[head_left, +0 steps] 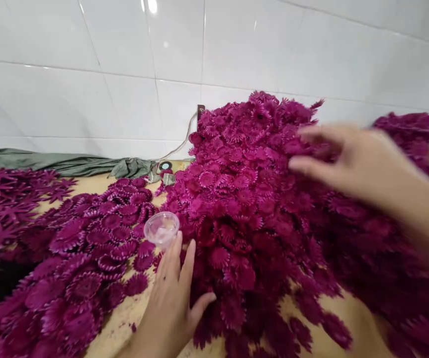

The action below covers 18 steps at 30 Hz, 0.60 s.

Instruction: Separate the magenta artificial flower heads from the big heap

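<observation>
My left hand has its fingers stretched out, with the fingertips close to a small clear plastic cup. Whether they touch the cup I cannot tell. Over the right side of a tall heap of magenta flower heads hovers my right hand, a little blurred by motion. Its thumb and fingers are apart and nothing shows between them. Round, frilled-edge magenta flower pieces lie in a lower spread left of my left hand.
Star-shaped magenta pieces lie at the far left. A green cloth runs along the foot of the white tiled wall. A pale cord hangs by the wall. More magenta flowers are piled at the right.
</observation>
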### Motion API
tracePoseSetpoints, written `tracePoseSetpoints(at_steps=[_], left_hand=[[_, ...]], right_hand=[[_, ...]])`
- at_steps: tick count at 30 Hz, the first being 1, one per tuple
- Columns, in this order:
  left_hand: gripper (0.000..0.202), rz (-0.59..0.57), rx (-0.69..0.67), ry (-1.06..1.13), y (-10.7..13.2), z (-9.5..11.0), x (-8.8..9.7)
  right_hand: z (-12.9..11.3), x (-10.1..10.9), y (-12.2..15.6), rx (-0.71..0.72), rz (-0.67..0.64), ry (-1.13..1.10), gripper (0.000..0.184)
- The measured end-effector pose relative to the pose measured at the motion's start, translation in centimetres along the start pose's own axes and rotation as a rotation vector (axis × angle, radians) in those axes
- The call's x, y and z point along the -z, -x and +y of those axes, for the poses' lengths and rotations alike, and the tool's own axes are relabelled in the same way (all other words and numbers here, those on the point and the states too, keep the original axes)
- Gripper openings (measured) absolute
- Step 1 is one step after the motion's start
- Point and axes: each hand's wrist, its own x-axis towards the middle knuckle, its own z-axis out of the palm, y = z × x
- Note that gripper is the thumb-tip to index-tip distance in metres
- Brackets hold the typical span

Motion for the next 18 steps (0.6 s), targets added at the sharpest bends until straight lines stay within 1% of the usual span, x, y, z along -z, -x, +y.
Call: tracePoseSetpoints(at_steps=[1,3,5,6,8,11,13,16,18], left_hand=[[0.076,0.0,0.007,0.002,-0.2,0.2,-0.2],[0.079,-0.017,0.013,0.01,-0.7,0.7,-0.9],[0.082,-0.036,0.021,0.016,-1.3,1.2,-1.7],[0.084,-0.045,0.027,0.02,-1.8,1.5,-2.0],[0.087,-0.055,0.055,0.03,-3.2,2.0,-2.3],[0.095,-0.06,0.153,0.042,-6.0,2.8,-2.5],[0.099,-0.078,0.275,0.047,-7.9,3.0,-2.6],[0.101,-0.105,0.462,0.075,-10.4,3.0,-3.1],[0.1,-0.106,0.543,0.086,-11.6,2.8,-3.4]], right_hand=[[0.6,-1.2,3.3,0.051,-0.037,-0.007,0.064],[2.3,-3.9,9.2,0.072,-0.05,-0.001,0.077],[4.1,-6.2,13.7,-0.018,-0.084,0.009,0.087],[4.8,-7.0,15.4,-0.091,-0.113,0.018,0.092],[5.5,-8.2,17.8,-0.201,-0.165,0.005,0.098],[5.4,-9.2,19.6,-0.312,-0.25,-0.066,0.105],[5.0,-9.9,19.7,-0.365,-0.308,-0.137,0.109],[4.1,-10.8,18.7,-0.411,-0.381,-0.258,0.113],[3.4,-11.2,17.5,-0.433,-0.405,-0.315,0.116]])
